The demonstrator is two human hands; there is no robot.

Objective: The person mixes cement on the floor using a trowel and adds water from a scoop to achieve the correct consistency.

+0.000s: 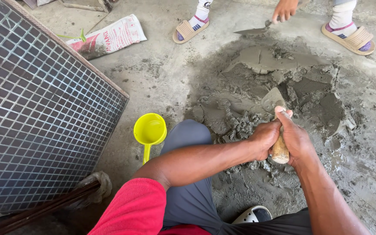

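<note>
Both my hands grip the wooden handle of a trowel (280,150); my left hand (264,138) wraps it from the left and my right hand (296,138) from the right. The trowel's blade (273,99), coated in grey, digs into a pile of wet grey mortar (279,82) spread on the concrete floor. Across the pile another person's hand (284,9) holds a second trowel (253,31) over the mortar's far edge.
A yellow plastic scoop (149,130) lies by my left knee. A large grid-patterned tile sheet (40,113) leans at the left. A cement bag (109,38) lies behind it. The other person's sandalled feet (190,28) (349,37) stand at the far side.
</note>
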